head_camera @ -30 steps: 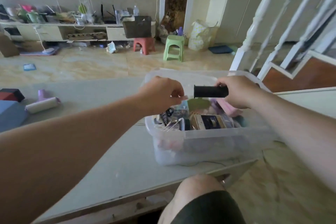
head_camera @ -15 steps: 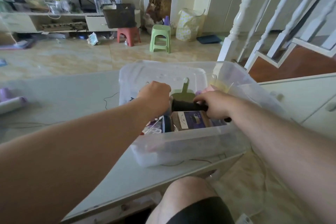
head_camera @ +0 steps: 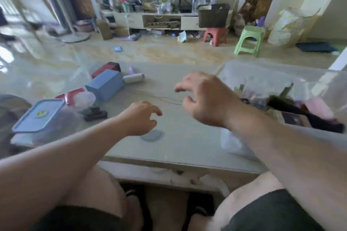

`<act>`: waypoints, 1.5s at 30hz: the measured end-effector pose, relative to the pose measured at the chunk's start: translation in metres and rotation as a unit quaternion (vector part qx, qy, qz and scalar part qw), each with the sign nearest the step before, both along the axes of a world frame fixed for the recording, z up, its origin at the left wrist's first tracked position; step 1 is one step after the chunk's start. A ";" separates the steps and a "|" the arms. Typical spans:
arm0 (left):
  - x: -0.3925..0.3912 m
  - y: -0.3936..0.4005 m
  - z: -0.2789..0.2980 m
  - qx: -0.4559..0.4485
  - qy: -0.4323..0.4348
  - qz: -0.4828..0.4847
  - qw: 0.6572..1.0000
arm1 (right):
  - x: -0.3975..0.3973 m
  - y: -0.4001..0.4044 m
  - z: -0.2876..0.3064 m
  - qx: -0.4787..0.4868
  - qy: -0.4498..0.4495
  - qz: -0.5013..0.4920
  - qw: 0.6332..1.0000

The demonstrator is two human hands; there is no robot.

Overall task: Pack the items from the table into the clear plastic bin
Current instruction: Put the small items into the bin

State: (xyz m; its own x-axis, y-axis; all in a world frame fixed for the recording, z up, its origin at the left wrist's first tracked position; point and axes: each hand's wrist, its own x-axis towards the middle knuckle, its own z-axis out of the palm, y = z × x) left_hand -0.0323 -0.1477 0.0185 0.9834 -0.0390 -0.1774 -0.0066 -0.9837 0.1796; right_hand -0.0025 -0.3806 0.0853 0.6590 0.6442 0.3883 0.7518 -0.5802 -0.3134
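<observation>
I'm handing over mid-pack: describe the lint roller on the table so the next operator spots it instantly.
Start at the table and look to its far left part, past the blue box. The lint roller lies on its side just right of that box: a white cylinder with a pale purple handle, the only round white item among boxy neighbours.

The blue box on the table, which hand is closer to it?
Left. The left hand hovers just right of and nearer the camera than the blue box. The right hand is farther right, toward the clear bin.

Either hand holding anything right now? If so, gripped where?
Nothing held. Left hand and right hand hover empty over the table, fingers loosely curled.
</observation>
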 end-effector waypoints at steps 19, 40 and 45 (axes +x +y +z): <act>-0.012 0.046 -0.113 0.040 0.063 -0.076 0.994 | -0.016 0.101 -0.200 -0.171 0.257 -0.151 0.939; -0.031 -0.063 0.041 -0.394 -0.018 0.012 0.919 | -0.061 -0.027 -0.028 -0.022 0.118 -0.120 0.986; 0.008 -0.142 0.094 -0.416 -0.067 -0.091 0.902 | -0.038 -0.116 0.041 -0.081 0.033 -0.179 0.980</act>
State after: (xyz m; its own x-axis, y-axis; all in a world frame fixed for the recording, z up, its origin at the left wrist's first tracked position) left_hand -0.0238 -0.2895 0.1124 0.9576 -0.2672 0.1080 -0.2314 -0.4893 0.8409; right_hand -0.0408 -0.4961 0.1260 0.8746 0.4158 0.2494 0.4714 -0.8495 -0.2368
